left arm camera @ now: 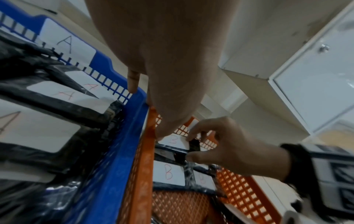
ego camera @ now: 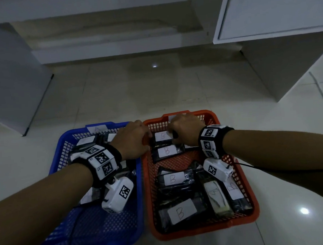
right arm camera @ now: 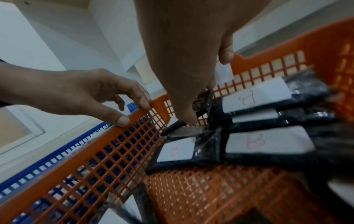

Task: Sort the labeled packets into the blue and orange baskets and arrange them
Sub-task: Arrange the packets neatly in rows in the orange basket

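Two baskets sit side by side on the floor [ego camera: 116,91]. The blue basket [ego camera: 99,232] is under the left arm and holds black packets marked A. The orange basket [ego camera: 243,185] is under the right arm and holds black packets marked B.

Both hands are at the far end of the orange basket. The left hand [ego camera: 132,141] rests on the wall between the two baskets. Its fingers are loose and lie on the rim, and it grips nothing. It seems to keep the basket from sliding.

The right hand [ego camera: 185,129] pinches the right end of the far B packet [ego camera: 162,136] with thumb and fingers. That packet lies by the far wall, just past another B packet [ego camera: 166,151]. More B packets lie nearer the body, some turned sideways.

The step looks like lining this packet up in its row. To do it well, keep the pinch light, since the wrap is thin and slippery. Slide the packet flat with its label up, until its edge is snug beside the next packet. Keep the left hand steady on the rim.
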